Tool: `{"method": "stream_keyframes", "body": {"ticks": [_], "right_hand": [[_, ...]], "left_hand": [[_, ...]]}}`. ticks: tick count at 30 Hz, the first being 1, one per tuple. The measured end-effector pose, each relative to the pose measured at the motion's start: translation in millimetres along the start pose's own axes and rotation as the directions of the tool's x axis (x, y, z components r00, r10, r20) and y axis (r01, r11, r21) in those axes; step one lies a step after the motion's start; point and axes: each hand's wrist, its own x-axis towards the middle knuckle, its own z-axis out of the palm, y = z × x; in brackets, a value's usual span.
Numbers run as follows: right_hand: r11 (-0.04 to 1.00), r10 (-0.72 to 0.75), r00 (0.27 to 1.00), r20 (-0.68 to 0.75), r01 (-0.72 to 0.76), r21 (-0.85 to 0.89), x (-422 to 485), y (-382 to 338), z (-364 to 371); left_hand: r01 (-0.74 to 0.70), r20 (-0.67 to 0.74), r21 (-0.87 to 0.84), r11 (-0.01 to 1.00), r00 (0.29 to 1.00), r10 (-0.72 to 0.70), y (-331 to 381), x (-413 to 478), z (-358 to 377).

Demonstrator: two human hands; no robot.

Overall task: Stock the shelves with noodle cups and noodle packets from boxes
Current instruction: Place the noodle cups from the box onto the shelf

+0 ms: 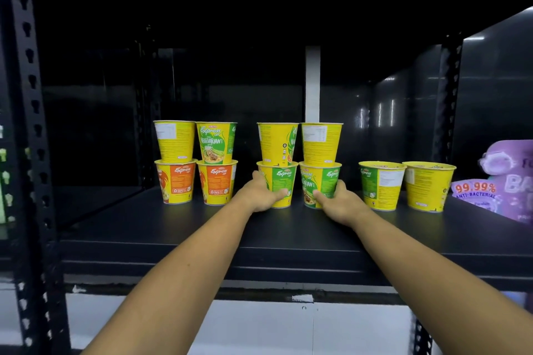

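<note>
Yellow noodle cups stand on a black shelf (173, 228). In the middle, two green-labelled cups each carry a second yellow cup stacked on top (277, 143) (321, 143). My left hand (261, 196) grips the lower left green cup (281, 184). My right hand (337, 202) grips the lower right green cup (317, 184). To the left stand two orange-labelled cups (176, 181) (217, 181), each with a cup on top. On the right, two single cups (381, 184) (429, 186) stand side by side.
A black perforated upright (31, 124) frames the shelf at the left, another (445, 95) at the back right. A purple anti-bacterial product pack (496, 181) sits at the far right. Bare shelf lies in front of the cups and at the left.
</note>
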Motion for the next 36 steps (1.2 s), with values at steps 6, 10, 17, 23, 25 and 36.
{"method": "stream_keyframes", "body": {"ticks": [6,10,17,23,25,36], "right_hand": [[0.875,-0.025,0.997,-0.069,-0.012,-0.485,-30.2,-10.3,-5.7],[0.857,-0.162,0.983,0.087,0.184,-0.481,-44.9,-12.8,-9.3],[0.81,-0.372,0.853,0.366,0.491,-0.321,-96.1,-14.1,-27.1],[0.618,-0.588,0.753,0.296,0.655,-0.435,-158.4,7.4,-20.8],[0.625,-0.659,0.715,0.231,0.692,-0.361,-178.5,20.8,-15.9],[0.817,-0.508,0.775,0.375,0.572,-0.076,-339.7,159.4,85.9]], "left_hand": [[-0.039,0.097,0.341,0.939,0.995,0.006,-1.1,-35.6,-4.5],[-0.152,0.136,0.534,0.832,0.986,0.093,1.3,-66.6,-6.4],[-0.232,0.189,0.534,0.813,0.97,0.153,11.3,-134.5,-11.2],[-0.303,0.039,0.509,0.805,0.943,0.33,4.1,-204.8,9.8],[-0.354,-0.018,0.451,0.819,0.914,0.405,-1.9,-231.6,23.5],[-0.149,0.109,0.313,0.938,0.987,0.121,-124.7,-378.9,154.2]]}}
